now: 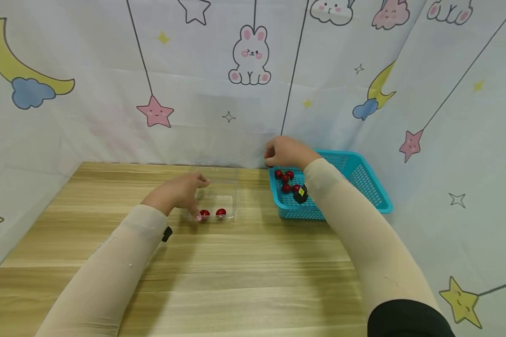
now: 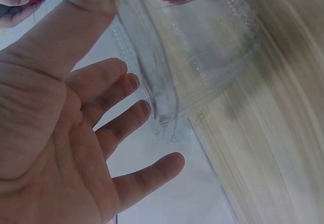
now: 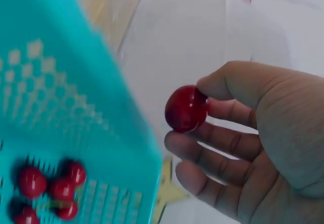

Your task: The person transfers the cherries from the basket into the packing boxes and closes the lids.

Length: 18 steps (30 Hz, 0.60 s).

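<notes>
A red cherry (image 3: 186, 108) is pinched between the thumb and fingers of my right hand (image 3: 253, 127), above the near-left side of the blue basket (image 1: 301, 213). Several cherries (image 1: 286, 188) lie in that basket. My left hand (image 1: 181, 192) spans the left side of a clear plastic box (image 1: 236, 199), thumb by its front edge. In the left wrist view, the left fingers (image 2: 121, 127) are spread and loosely bent beside the box wall. Two cherries (image 1: 221, 212) sit inside the box, one partly behind the thumb. The box's clear lid (image 1: 219, 173) is raised at the back.
A wood-grain table (image 1: 244, 276) carries the box and basket. Behind and to the right hangs a white curtain (image 1: 211, 70) with cartoon prints, close to the basket. Black straps are on the wrists, and a dark sleeve edge (image 1: 409, 318) shows at lower right.
</notes>
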Each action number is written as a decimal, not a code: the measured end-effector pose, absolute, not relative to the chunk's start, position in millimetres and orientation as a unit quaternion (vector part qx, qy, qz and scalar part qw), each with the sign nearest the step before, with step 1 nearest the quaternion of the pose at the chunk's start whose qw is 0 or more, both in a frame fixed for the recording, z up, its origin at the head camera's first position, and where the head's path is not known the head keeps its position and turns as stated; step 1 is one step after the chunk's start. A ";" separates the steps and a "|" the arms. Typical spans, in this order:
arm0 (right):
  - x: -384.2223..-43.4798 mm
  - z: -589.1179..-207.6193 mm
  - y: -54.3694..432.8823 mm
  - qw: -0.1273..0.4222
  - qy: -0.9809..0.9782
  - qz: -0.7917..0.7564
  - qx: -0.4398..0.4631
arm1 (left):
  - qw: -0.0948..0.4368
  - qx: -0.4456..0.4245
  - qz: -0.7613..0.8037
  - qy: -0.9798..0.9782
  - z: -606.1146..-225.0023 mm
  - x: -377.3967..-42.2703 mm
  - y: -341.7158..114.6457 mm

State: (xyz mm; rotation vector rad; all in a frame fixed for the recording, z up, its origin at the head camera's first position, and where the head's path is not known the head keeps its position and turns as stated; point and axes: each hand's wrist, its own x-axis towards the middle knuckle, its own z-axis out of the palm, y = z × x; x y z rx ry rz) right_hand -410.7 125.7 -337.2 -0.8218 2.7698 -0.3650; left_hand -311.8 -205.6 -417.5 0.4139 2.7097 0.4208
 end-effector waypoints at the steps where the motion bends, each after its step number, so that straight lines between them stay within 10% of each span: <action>1: -406.6 -336.8 119.0 0.116 0.941 -0.125 -0.291 | 0.183 0.146 0.150 0.961 -417.7 -311.6 -205.8; 18: -354.6 -382.7 20.8 0.165 0.869 -0.063 -0.461 | 0.180 0.156 0.148 0.960 -422.4 -316.3 -209.3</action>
